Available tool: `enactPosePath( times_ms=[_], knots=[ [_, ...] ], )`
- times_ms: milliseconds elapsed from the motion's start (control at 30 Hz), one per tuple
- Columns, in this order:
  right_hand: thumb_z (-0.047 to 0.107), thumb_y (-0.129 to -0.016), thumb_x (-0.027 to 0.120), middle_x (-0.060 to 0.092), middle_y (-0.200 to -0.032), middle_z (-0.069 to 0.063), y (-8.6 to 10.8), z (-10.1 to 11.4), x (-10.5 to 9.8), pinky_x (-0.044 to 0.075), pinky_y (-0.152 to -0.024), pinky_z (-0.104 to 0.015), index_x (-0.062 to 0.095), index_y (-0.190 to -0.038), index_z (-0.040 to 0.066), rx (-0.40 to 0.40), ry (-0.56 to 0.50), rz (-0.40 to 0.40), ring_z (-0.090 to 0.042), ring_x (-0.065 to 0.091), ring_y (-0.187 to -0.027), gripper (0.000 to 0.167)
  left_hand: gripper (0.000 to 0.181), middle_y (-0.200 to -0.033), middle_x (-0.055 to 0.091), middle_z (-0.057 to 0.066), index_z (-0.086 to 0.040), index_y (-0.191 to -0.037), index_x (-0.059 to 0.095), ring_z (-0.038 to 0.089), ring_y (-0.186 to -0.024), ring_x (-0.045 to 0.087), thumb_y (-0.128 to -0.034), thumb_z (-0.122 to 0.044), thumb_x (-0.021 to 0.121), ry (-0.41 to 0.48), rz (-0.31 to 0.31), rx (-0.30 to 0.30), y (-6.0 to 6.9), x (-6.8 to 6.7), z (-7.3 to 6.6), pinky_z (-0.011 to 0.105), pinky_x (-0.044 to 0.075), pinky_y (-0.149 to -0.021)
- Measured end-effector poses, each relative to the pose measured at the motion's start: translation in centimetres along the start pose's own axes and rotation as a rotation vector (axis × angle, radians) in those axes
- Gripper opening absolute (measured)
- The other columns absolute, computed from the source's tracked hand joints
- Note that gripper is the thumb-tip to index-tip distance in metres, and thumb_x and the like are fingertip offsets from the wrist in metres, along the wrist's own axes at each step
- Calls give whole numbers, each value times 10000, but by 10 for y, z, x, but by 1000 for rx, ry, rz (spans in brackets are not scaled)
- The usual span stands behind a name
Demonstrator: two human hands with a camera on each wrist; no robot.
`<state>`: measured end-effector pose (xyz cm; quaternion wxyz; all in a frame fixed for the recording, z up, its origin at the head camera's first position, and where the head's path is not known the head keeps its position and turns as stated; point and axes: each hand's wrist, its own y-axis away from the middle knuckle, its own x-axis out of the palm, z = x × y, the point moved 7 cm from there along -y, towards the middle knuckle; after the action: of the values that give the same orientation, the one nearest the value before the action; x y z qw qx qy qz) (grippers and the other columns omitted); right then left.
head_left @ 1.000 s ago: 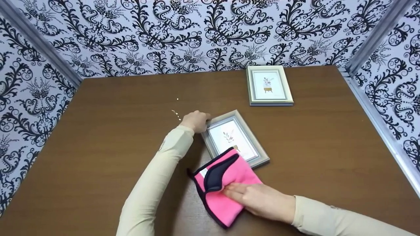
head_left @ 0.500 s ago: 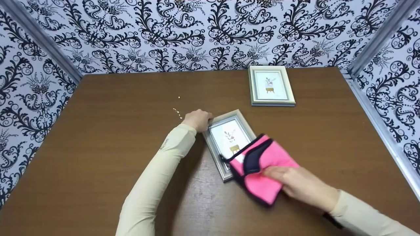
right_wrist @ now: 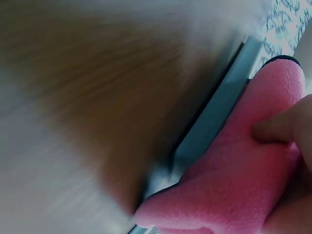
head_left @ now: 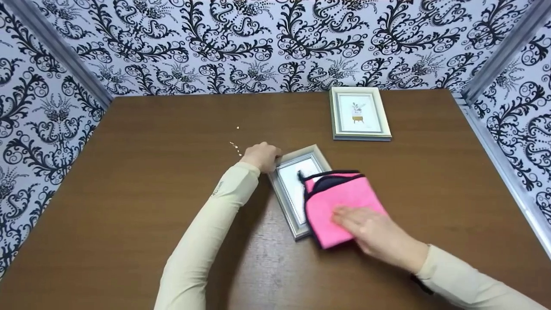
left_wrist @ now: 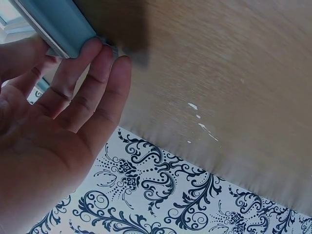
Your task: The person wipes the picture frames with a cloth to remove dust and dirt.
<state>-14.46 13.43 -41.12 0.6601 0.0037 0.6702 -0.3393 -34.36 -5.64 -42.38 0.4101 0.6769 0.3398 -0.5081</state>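
Note:
A silver-grey picture frame (head_left: 294, 185) lies at an angle on the brown table, showing a white print. My left hand (head_left: 261, 156) holds its upper left corner; in the left wrist view thumb and fingers close around the pale blue-grey frame edge (left_wrist: 73, 29). A pink cloth with black edging (head_left: 344, 202) covers the frame's lower right part. My right hand (head_left: 379, 234) grips this cloth against the frame, and in the right wrist view the thumb (right_wrist: 278, 126) presses into its fleecy fold. The lower part of the print is hidden under the cloth.
A second picture frame (head_left: 360, 113), cream with a plant print, lies at the back right by the patterned wall (head_left: 258, 43). Small white flecks (head_left: 235, 146) dot the tabletop (head_left: 150, 172) left of my left hand. Metal rails edge the table's sides.
My right hand has carried the cloth up and right from the frame's bottom edge onto its right side. The cloth's dark patch has folded mostly out of sight. My left hand keeps its hold.

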Motion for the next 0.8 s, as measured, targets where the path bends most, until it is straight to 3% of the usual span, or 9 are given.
enactPosePath(
  times_ms=[167, 367, 600, 800],
  knots=[
    [-21, -715, 676, 606, -1248, -187, -18, 24, 16, 461, -941, -459, 613, -1223, -37, -84, -37, 101, -311, 586, -1141, 512, 131, -1024, 682, 119, -142, -949, 710, 343, -969, 634, -863, -127, 612, -12, -27, 6, 0, -3, 0, 533, 521, -737],
    [103, -736, 735, 598, -1278, -144, -34, 43, 31, 423, -986, -460, 597, -1263, 15, -155, 96, 164, -279, 553, -1187, 552, 84, -963, 682, 109, -127, -870, 702, 320, -928, 635, -847, -124, 621, -41, -38, 27, -1, -5, -2, 513, 524, -727],
    [50, -848, 624, 585, -1290, -167, -52, 37, 44, 437, -980, -423, 574, -1297, -3, -116, 221, 273, -286, 560, -1182, 454, 64, -904, 674, 110, -107, -786, 672, 330, -887, 629, -828, -112, 624, -59, -56, 60, -2, -7, -1, 496, 524, -733],
    [18, -879, 624, 537, -1328, -226, -78, 20, 54, 410, -1010, -426, 510, -1332, -69, -36, 136, 391, -331, 521, -1225, 475, 109, -923, 697, 107, -118, -865, 750, 348, -896, 649, -818, -152, 658, -83, -75, 74, -5, -8, 3, 479, 531, -760]
  ],
)
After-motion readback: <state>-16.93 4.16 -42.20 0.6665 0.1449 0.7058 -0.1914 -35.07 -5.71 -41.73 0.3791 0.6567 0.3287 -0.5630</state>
